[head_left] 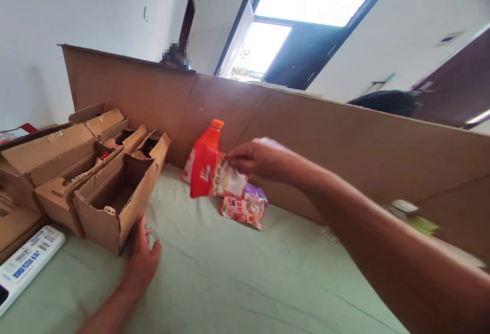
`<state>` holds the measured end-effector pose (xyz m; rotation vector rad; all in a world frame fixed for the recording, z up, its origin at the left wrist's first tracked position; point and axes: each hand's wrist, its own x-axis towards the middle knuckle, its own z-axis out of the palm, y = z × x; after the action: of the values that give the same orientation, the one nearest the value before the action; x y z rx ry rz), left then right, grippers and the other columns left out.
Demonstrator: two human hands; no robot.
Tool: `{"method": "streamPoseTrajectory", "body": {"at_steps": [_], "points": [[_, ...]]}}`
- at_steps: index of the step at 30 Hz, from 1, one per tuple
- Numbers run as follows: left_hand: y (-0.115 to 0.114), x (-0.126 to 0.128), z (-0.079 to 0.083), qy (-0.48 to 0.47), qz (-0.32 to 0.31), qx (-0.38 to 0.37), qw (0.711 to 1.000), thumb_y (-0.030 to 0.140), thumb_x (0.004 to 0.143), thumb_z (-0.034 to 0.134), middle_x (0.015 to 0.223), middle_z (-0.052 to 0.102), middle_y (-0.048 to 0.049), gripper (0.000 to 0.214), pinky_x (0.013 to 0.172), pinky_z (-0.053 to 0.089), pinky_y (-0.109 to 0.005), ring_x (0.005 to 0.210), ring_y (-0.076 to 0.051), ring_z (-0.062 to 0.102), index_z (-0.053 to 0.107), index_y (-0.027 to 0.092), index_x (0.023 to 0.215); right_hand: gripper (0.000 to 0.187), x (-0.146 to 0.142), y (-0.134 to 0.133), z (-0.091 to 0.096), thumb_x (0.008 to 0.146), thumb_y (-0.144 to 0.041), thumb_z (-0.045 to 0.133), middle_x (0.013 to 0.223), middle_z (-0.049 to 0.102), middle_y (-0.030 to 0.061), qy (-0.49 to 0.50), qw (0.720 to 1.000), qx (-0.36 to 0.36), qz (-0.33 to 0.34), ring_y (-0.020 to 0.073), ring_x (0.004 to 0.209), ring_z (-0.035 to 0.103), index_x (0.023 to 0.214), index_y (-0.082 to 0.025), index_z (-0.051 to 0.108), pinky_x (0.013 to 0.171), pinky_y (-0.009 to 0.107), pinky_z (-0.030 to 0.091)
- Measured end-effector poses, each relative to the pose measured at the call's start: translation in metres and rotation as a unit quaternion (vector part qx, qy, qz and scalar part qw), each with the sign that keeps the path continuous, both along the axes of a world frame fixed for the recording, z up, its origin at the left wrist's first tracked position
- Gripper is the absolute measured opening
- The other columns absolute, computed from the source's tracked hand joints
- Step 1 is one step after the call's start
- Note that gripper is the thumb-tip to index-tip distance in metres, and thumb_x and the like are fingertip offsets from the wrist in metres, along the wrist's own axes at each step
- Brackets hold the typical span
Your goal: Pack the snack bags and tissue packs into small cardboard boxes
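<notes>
In the head view, my right hand (258, 159) pinches the right end of a red and white food packet (218, 174), holding it up in front of an orange-capped red bottle (202, 147). Beneath it, a pink packet (243, 210) and a partly covered purple packet (257, 192) lie on the green cloth. My left hand (143, 258) rests low beside an open cardboard box (122, 211). Its thumb is spread from the fingers, which lie at the box's side and are partly hidden. Nothing shows inside the visible part of that box.
More open cardboard boxes (57, 191) stand at the left, some with items inside. A white labelled case (32, 267) lies in front of them. Along the back runs a tall cardboard wall (306, 135). Blurred items (419, 221) sit behind my right forearm.
</notes>
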<state>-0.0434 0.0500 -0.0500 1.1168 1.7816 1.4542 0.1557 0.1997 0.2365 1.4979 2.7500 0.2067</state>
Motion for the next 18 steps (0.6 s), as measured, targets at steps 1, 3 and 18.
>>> {"method": "streamPoseTrajectory", "body": {"at_steps": [1,3,18], "points": [[-0.001,0.000,0.001,0.002,0.000,-0.002,1.000,0.022,0.082,0.050,0.121,0.062,-0.0171,0.068,0.098,0.049,-0.046,0.109,-0.025,0.062,0.033,0.013,0.148,0.023,0.010,0.010,-0.020,0.082,-0.014,0.058,0.067,0.070,0.0083,-0.022,0.999,-0.014,-0.020,0.0185,0.063,0.064,0.066,-0.023,0.072,0.062,0.031,0.045],[-0.003,0.000,0.003,0.005,-0.002,-0.004,1.000,0.022,0.082,0.051,0.122,0.062,-0.0164,0.068,0.097,0.049,-0.044,0.109,-0.025,0.061,0.035,0.014,0.147,0.024,0.023,0.026,-0.057,0.076,-0.009,0.063,0.063,0.069,0.0078,-0.044,0.997,-0.031,-0.047,0.0200,0.061,0.065,0.062,-0.026,0.072,0.060,0.031,0.045],[-0.005,0.006,0.000,-0.046,0.008,-0.078,0.996,0.023,0.080,0.049,0.123,0.062,-0.0174,0.070,0.094,0.049,-0.044,0.099,-0.025,0.061,0.034,0.013,0.148,0.030,-0.168,0.086,-0.040,0.099,-0.026,0.049,0.123,0.071,0.0049,-0.005,0.986,-0.026,0.162,0.0209,0.115,0.064,0.119,-0.023,0.072,0.090,0.026,0.046]]}}
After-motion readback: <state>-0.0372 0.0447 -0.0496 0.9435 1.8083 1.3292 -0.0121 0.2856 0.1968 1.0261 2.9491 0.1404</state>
